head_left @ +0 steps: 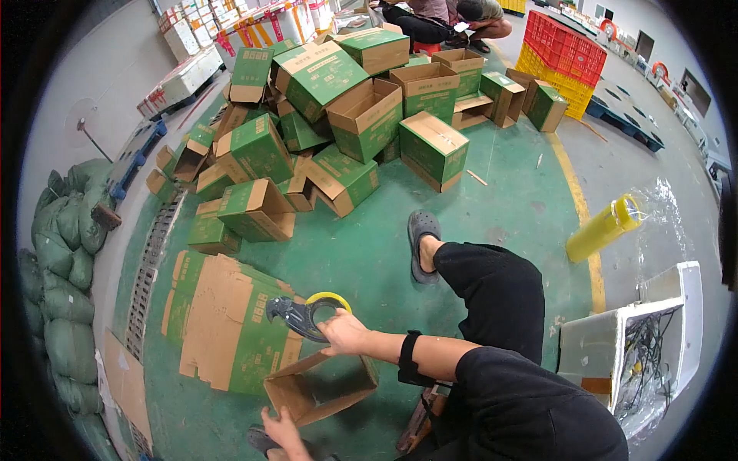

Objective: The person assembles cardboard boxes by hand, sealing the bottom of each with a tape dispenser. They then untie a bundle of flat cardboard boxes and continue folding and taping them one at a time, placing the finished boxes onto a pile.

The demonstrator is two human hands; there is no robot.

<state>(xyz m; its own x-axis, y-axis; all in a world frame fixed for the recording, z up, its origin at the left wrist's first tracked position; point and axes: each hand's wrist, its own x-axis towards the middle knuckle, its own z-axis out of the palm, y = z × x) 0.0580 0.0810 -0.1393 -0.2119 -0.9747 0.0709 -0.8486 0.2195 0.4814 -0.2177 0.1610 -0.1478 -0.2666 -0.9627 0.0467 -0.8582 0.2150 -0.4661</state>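
Note:
My right hand [344, 332] is closed around a black tape dispenser [296, 315] that carries a roll of yellow tape [330, 298]. The dispenser is above the far side of a cardboard box [338, 399], whose open side faces up and shows its brown inside. At the box's near left edge, my left hand [283, 432] grips the rim, fingers partly hidden. Just beyond the box, flattened green and brown cartons [223, 323] lie stacked on the floor.
A large heap of green cartons [323, 81] fills the far floor. To the right are a yellow wrapped roll [603, 230], a white foam box [592, 353] and stacked red and yellow crates [565, 50]. Green sacks [69, 300] line the left wall. Other people [438, 19] sit at the back.

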